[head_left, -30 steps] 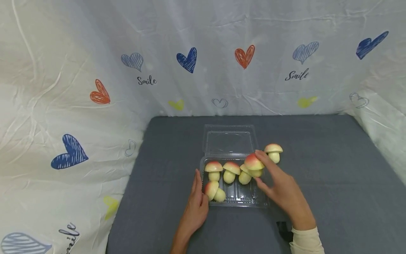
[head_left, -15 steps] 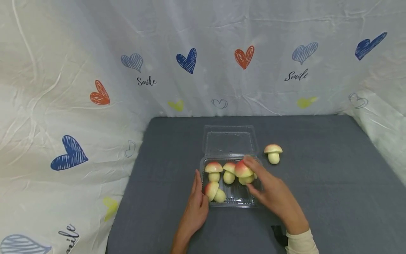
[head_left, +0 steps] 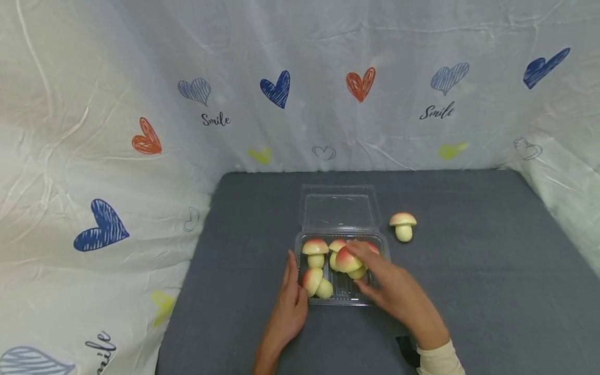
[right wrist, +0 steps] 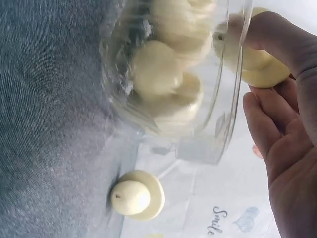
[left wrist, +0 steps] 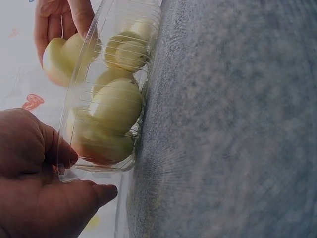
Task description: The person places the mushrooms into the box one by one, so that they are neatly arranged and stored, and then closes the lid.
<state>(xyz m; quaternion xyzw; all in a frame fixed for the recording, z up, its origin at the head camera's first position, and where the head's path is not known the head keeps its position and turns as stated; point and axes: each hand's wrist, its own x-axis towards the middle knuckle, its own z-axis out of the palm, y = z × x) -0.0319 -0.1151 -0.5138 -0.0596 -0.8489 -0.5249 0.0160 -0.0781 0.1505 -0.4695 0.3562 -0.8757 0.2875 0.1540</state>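
Observation:
In the head view my left hand point(head_left: 287, 308) is at the left side of a clear plastic clamshell box point(head_left: 349, 301). In the left wrist view its thumb and fingers pinch the box's rim at one corner. My right hand point(head_left: 399, 299) holds a toy mushroom point(head_left: 348, 259) with a red-tinged cap and pale stem, gripped by thumb and fingers above the box. Inside the box, several similar mushrooms stand along the back, partly hidden by the right hand and the held one. Another mushroom point(head_left: 317, 283) lies tilted at the box's front left.
The box's lid point(head_left: 338, 209) lies folded back behind it. One loose mushroom point(head_left: 403, 227) stands on the grey tabletop point(head_left: 487, 271) to the right of the lid. A white curtain point(head_left: 300, 125) printed with hearts hangs behind and beside the table.
My right hand has moved left and toward me with its mushroom, from the box's back right to over its middle. The left hand and box have stayed put.

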